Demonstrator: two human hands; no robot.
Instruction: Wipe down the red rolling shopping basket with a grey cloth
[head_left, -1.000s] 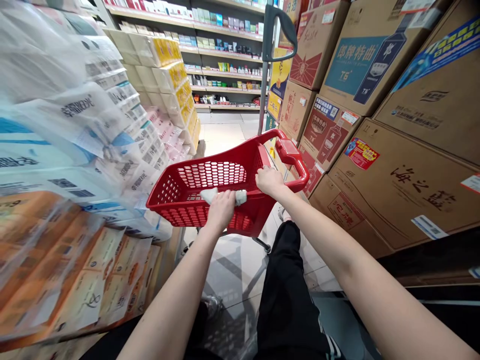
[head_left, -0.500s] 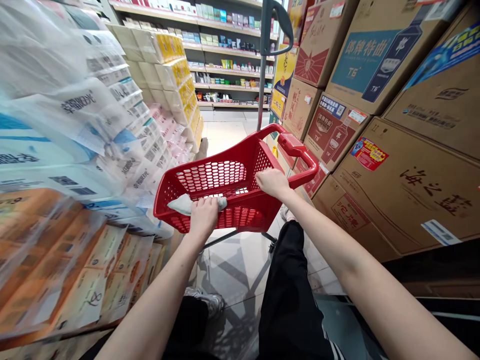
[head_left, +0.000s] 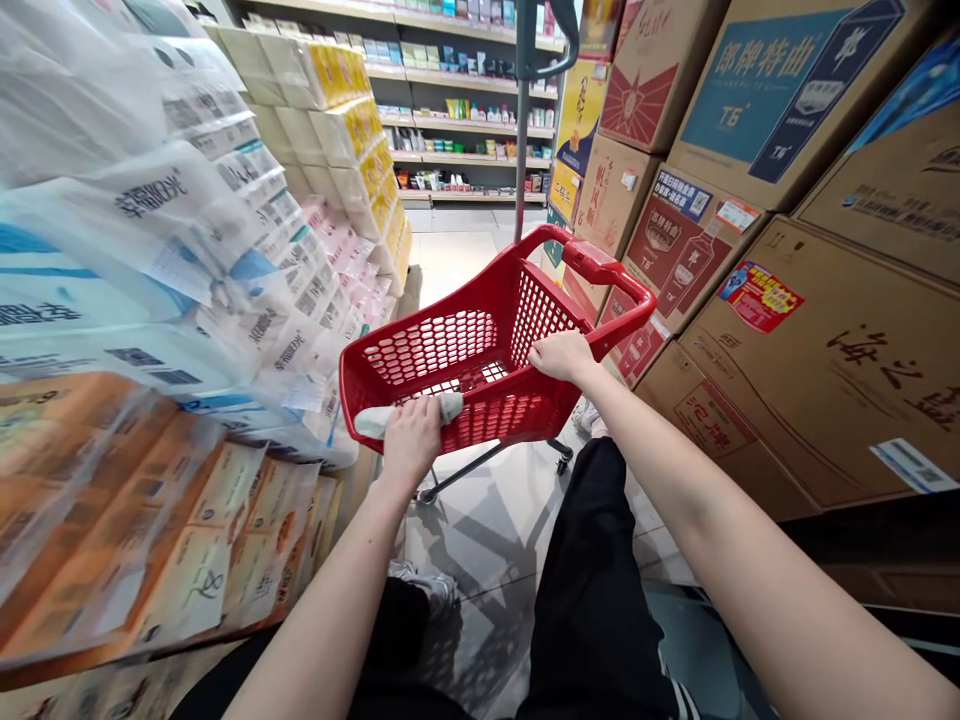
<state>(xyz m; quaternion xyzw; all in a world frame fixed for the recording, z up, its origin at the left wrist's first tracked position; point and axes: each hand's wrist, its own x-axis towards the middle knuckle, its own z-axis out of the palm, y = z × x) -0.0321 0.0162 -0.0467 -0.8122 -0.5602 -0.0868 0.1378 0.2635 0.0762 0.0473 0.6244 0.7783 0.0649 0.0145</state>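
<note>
Here's my left hand (head_left: 415,435), fingers pressed together, curled over a pale cloth (head_left: 371,420) on the near rim of the red basket (head_left: 487,389), just below the frame's centre! The thumb's hidden, so its place I can't tell. Over at right of centre, my right hand (head_left: 561,357) is a closed fist around that same rim, by the handle (head_left: 637,290) end, presumably to steady the basket while the left bears down, the cloth probably draped there to follow the edge. And the lines: the basket's long axis climbs from centre-left towards upper right, handle end pointing right; the cloth lies lengthwise along the rim.
</note>
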